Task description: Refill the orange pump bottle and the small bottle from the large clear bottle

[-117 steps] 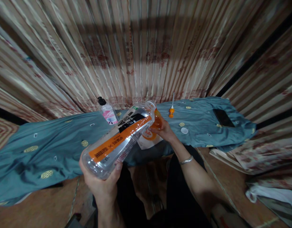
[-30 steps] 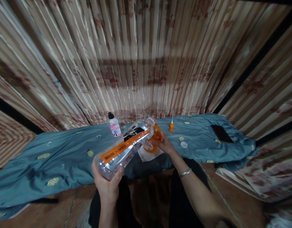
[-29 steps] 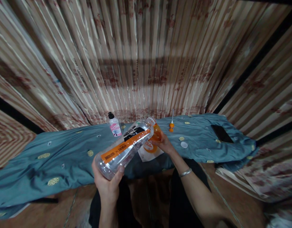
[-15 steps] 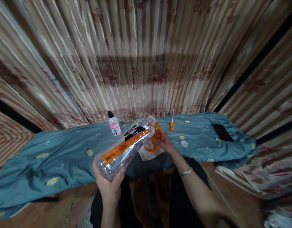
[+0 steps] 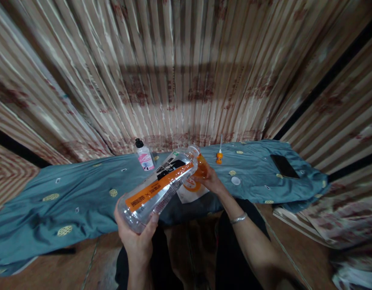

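My left hand (image 5: 137, 233) is wrapped round the base of a large clear bottle (image 5: 158, 187) with an orange and black label. The bottle is tilted, its neck up and to the right, over a small orange container (image 5: 201, 167). My right hand (image 5: 212, 181) has its fingers closed round that container, just beside the bottle's mouth. Below them a white packet (image 5: 190, 195) with an orange print lies at the cloth's front edge. Whether liquid is flowing is too small to tell.
On the teal cloth (image 5: 89, 197) stand a black-capped pink-labelled bottle (image 5: 145, 156) at the back left and an orange dropper-like top (image 5: 219, 156) at the back. A white round cap (image 5: 235, 181) and a dark phone (image 5: 284, 166) lie to the right. A striped curtain (image 5: 186, 80) hangs behind.
The large bottle's base and my left hand have shifted slightly left. Both hands keep their holds, and the whole view has moved a little.
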The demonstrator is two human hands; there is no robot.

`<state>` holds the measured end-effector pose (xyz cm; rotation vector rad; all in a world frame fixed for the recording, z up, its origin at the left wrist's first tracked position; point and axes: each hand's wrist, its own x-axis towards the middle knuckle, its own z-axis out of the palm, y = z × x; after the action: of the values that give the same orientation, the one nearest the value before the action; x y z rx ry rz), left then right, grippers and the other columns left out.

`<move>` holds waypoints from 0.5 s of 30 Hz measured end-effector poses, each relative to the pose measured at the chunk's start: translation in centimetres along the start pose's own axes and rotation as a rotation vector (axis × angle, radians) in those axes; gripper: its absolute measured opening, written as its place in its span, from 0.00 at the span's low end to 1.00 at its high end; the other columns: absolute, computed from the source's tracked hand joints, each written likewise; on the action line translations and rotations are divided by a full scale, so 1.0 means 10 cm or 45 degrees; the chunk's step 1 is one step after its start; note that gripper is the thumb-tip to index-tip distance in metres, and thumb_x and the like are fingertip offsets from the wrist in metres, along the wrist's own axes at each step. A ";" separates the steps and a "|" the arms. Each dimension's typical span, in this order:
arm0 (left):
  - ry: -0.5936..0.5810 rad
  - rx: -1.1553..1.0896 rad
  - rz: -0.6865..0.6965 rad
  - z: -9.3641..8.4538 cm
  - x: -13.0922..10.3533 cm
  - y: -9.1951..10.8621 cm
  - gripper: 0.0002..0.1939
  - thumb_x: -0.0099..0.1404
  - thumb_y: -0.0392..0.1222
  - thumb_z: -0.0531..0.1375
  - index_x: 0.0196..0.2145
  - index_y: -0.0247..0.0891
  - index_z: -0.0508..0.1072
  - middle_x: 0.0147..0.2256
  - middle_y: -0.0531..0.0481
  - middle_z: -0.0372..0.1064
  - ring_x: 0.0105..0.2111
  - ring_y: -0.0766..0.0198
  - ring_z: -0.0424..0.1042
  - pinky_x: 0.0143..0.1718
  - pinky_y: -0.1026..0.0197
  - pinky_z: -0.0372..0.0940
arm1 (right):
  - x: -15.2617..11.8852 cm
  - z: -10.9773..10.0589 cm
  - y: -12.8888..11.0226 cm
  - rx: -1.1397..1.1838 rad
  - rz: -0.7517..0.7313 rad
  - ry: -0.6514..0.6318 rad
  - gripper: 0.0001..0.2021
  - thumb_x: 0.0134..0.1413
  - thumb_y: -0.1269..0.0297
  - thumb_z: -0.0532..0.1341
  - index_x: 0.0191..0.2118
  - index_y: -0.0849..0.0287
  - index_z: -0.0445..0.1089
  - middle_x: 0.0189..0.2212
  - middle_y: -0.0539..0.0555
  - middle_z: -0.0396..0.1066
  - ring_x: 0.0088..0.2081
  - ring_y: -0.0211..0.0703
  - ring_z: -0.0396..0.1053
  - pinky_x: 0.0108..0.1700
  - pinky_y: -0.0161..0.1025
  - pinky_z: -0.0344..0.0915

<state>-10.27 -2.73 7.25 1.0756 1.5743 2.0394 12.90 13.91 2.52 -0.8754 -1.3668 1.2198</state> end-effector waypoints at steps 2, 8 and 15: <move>-0.010 -0.009 -0.041 0.00 0.00 -0.01 0.47 0.49 0.56 0.77 0.61 0.40 0.66 0.42 0.47 0.72 0.38 0.54 0.77 0.40 0.53 0.75 | -0.01 0.00 0.00 0.018 0.016 -0.017 0.37 0.38 0.54 0.81 0.56 0.48 0.72 0.53 0.53 0.81 0.55 0.57 0.79 0.62 0.54 0.75; -0.024 -0.016 -0.035 -0.02 -0.01 -0.02 0.47 0.48 0.58 0.77 0.60 0.39 0.67 0.45 0.44 0.72 0.41 0.52 0.77 0.42 0.51 0.76 | -0.01 0.00 -0.03 0.012 0.014 -0.033 0.37 0.39 0.56 0.80 0.58 0.49 0.72 0.53 0.55 0.81 0.56 0.57 0.79 0.63 0.56 0.74; 0.011 -0.003 -0.086 0.01 0.00 0.04 0.47 0.45 0.57 0.78 0.58 0.39 0.67 0.43 0.46 0.71 0.38 0.55 0.76 0.38 0.54 0.75 | -0.02 0.01 -0.05 0.003 -0.029 -0.031 0.38 0.40 0.56 0.80 0.59 0.49 0.70 0.55 0.56 0.80 0.57 0.58 0.78 0.64 0.57 0.72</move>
<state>-10.18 -2.80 7.62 1.0004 1.5899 2.0038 12.91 13.57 2.94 -0.8441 -1.3910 1.2178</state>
